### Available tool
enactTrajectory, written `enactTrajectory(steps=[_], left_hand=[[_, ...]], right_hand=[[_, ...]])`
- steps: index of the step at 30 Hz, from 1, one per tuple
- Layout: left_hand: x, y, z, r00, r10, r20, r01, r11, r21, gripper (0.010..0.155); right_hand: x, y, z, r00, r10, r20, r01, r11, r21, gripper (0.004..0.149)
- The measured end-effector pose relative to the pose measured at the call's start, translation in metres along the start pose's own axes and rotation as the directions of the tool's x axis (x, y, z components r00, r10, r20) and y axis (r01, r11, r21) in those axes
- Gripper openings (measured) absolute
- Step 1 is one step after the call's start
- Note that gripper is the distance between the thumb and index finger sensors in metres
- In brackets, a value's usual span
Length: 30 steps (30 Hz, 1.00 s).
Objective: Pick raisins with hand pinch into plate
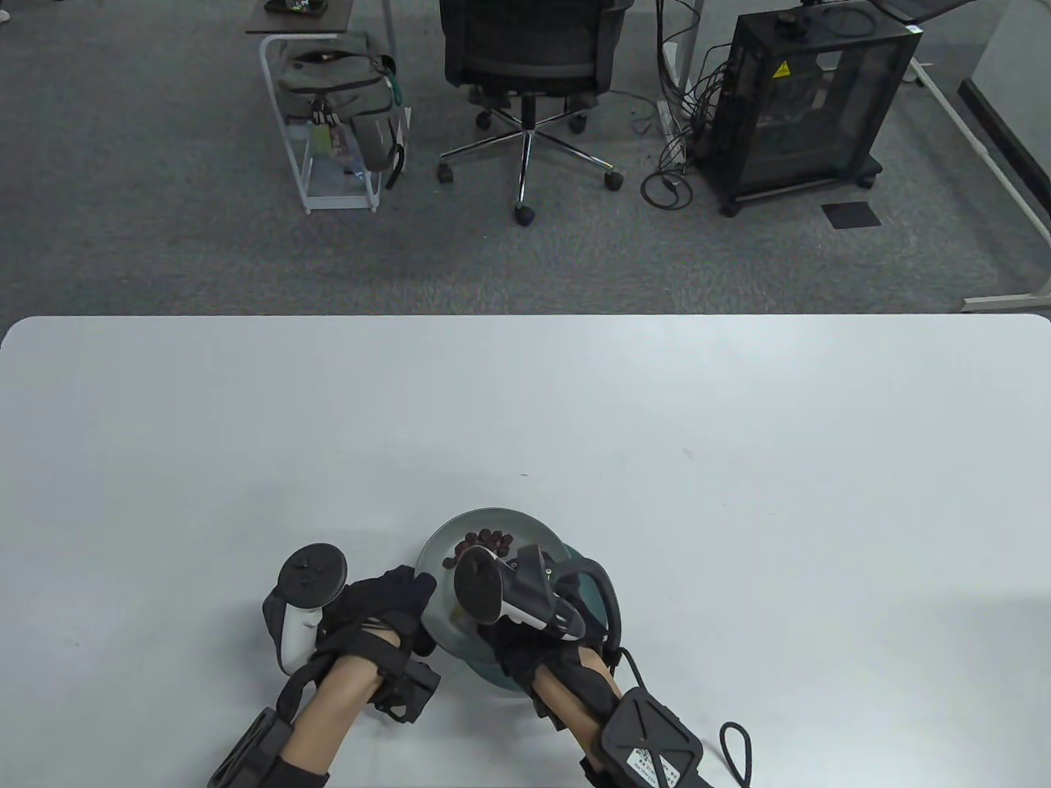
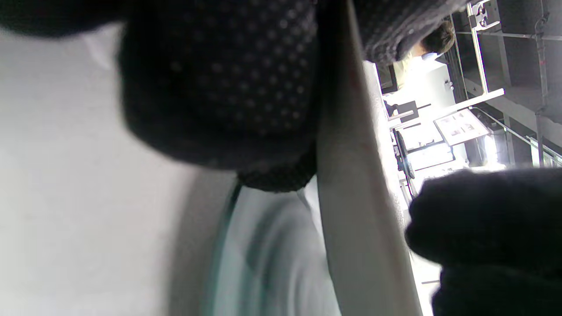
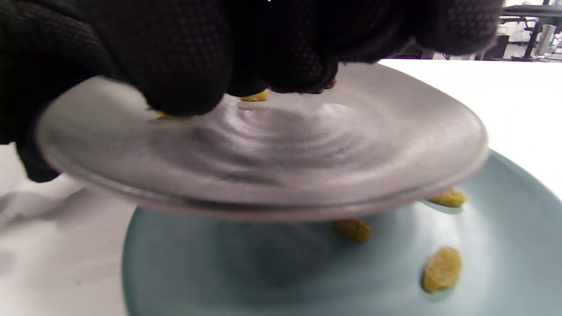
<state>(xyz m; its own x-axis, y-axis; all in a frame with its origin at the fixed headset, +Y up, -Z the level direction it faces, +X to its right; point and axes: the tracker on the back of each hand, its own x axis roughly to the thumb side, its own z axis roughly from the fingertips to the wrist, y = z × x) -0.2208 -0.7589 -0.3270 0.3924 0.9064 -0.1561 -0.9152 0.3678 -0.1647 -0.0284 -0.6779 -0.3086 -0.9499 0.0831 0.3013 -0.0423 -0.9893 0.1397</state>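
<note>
Right hand (image 1: 525,611) fingers (image 3: 184,66) among raisins (image 1: 484,539) on grey plate (image 3: 307,149).

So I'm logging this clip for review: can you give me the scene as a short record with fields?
upper plate: grey plate, raised over the lower one
lower plate: pale blue plate on the white table
dark raisins: cluster on the grey plate
yellow raisins: three on the blue plate
left hand: at the grey plate's left edge
right hand: fingers down on the grey plate; what they pinch is hidden
</note>
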Motion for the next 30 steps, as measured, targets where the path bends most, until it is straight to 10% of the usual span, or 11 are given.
enactTrajectory(steps=[30], left_hand=[[0.004,-0.010,0.003,1.000,-0.002,0.025,0.003,0.999,-0.037,0.051]], right_hand=[[0.025,0.009,-0.006,0.993,0.101,0.068,-0.098,0.994,-0.042,0.047]])
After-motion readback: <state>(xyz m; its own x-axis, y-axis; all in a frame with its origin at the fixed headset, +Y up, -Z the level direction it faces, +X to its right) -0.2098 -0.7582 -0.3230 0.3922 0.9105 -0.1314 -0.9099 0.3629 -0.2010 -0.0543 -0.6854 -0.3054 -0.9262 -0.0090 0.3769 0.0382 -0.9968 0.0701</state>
